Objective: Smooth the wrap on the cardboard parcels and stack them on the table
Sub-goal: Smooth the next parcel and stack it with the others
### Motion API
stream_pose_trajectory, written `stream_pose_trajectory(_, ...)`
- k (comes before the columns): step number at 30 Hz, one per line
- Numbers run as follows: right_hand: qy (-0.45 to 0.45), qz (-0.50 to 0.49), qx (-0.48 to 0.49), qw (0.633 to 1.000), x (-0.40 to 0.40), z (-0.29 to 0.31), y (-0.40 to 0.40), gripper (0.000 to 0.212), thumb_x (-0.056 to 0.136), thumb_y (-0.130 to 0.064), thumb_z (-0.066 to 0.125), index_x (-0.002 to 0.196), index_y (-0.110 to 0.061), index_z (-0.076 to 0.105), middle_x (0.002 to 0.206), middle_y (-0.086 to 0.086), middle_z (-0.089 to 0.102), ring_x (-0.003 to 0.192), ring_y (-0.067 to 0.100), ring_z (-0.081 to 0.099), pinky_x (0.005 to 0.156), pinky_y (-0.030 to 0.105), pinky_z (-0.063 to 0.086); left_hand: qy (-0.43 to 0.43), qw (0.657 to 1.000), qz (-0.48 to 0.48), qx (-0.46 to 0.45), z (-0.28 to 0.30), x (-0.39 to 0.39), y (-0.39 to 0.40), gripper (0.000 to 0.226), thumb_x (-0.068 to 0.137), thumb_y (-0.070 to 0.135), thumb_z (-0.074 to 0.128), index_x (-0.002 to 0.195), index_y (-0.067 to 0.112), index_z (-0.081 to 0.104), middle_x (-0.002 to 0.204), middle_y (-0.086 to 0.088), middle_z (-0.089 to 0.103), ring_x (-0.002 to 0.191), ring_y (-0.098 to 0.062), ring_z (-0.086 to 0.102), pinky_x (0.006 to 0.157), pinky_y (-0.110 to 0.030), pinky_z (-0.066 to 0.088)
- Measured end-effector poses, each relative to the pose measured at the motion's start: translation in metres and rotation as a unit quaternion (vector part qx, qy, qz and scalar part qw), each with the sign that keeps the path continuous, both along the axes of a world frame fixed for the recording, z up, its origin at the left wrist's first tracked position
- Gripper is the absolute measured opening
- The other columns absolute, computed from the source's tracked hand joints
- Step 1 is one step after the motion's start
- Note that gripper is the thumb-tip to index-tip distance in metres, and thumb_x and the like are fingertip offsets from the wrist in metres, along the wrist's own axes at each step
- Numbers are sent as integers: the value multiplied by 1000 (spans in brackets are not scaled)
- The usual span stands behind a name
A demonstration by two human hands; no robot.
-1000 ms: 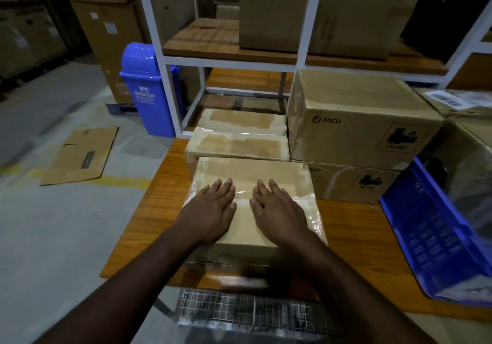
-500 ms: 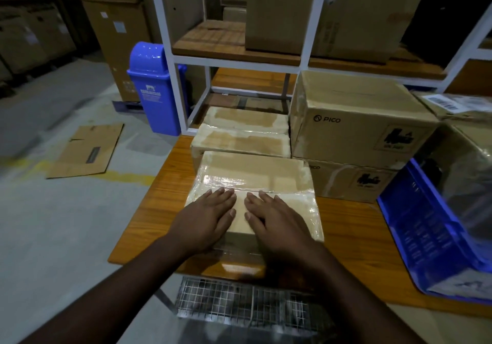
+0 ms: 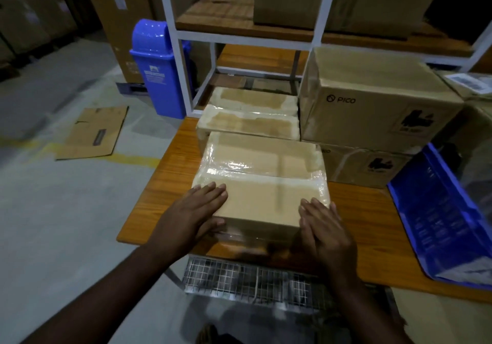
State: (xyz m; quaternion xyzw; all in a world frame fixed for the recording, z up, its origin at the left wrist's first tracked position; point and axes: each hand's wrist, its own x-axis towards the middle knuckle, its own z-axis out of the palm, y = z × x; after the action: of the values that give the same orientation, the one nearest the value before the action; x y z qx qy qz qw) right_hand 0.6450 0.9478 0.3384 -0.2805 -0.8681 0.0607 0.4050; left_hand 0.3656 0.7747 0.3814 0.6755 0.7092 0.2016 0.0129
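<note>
Both hands have slid apart since a moment ago: they were side by side in the middle of the parcel (image 3: pixel 262 181) top, now they sit at its near corners. Left hand (image 3: pixel 193 214) lies flat, fingers straight, on the near-left corner, thumb hooked down over the front edge. Right hand (image 3: pixel 326 226) is flat too, fingers straight and together, against the near-right corner, half over the side edge. Neither hand is gripping anything; both just press the wrap. The parcel sits on the table (image 3: pixel 159 184) directly ahead of the hands, near edge close to the table's front. The wrap looks glossy and creased across the far half, beyond the fingertips; the near part between the hands looks flat. Just past the parcel, further from the hands, two more wrapped parcels (image 3: pixel 250 122) stand in a row, touching or nearly so. To the right of the right hand and further off, big boxes (image 3: pixel 372 98) stacked; a blue crate (image 3: pixel 436 215) leans further right. Reading: the outward sweep reads as a smoothing pass from centre to edges, probably finishing the top. Hands at the corners also suit a lift, so stacking onto the parcels behind could come next, though nothing is stacked yet.
</note>
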Motion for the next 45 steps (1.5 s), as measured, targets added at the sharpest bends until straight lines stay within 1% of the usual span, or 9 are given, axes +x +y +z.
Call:
stream_pose_trajectory(3,29,-24,-11,999,-12,1,-2,27,100,-16,59,111,-3,79,119,11,76,119,24,68,115,53,44,-12,1000,5,19,1,-1,3,56,102,45,44,146,12,55,155,-3,48,148,-22,40,123,-41,29)
stream_pose_trajectory(8,-28,-2,-76,997,-15,39,19,29,102,-30,56,121,-19,74,117,2,77,108,17,72,94,39,58,-32,999,-1,-20,9,-17,16,65,107,61,25,154,20,45,162,4,37,153,-7,25,126,-35,23)
stream_pose_trajectory(11,-177,-21,-181,967,-40,60,48,52,106,-44,47,152,-19,50,159,0,49,150,20,40,119,36,30,-28,996,45,-70,16,-29,52,79,102,71,21,161,19,28,169,0,20,155,-9,10,126,-35,9)
stream_pose_trajectory(14,-312,-45,-186,931,-68,64,71,74,107,-60,29,166,-15,20,174,3,14,161,22,10,129,44,8,-2,990,103,-101,18,-36,89,82,102,71,20,164,17,18,172,-2,11,158,-16,5,125,-36,2)
stream_pose_trajectory(19,-351,-92,-145,920,-86,61,80,77,103,-64,28,158,-10,39,167,11,34,152,29,34,125,45,21,44,986,130,-97,12,-42,106,85,99,72,19,160,13,30,169,-6,24,157,-21,19,126,-39,4)
stream_pose_trajectory(22,-360,-98,-129,919,-102,73,83,70,104,-59,33,156,-11,42,165,11,37,146,33,40,119,46,32,101,984,108,-95,21,-42,118,79,100,65,26,158,13,33,167,-8,29,155,-24,23,127,-45,6)
stream_pose_trajectory(27,-354,-5,-150,923,-136,63,73,62,110,-44,27,167,-19,18,175,1,10,161,30,5,130,47,7,18,993,56,-106,10,-32,139,63,107,42,32,163,18,20,171,-2,15,158,-20,9,128,-38,8)
stream_pose_trajectory(42,-306,74,-168,934,-150,56,65,55,112,-33,32,166,-28,24,174,-9,14,161,15,5,129,50,1,32,994,50,-95,3,-33,139,63,107,43,28,164,19,17,172,-2,13,158,-17,6,129,-38,9)
stream_pose_trajectory(45,-239,55,-245,938,-126,70,61,56,109,-36,45,163,-33,29,170,-7,29,157,17,23,128,48,17,18,993,107,-56,8,-31,125,67,104,53,35,162,18,27,170,-2,22,157,-19,14,127,-38,11)
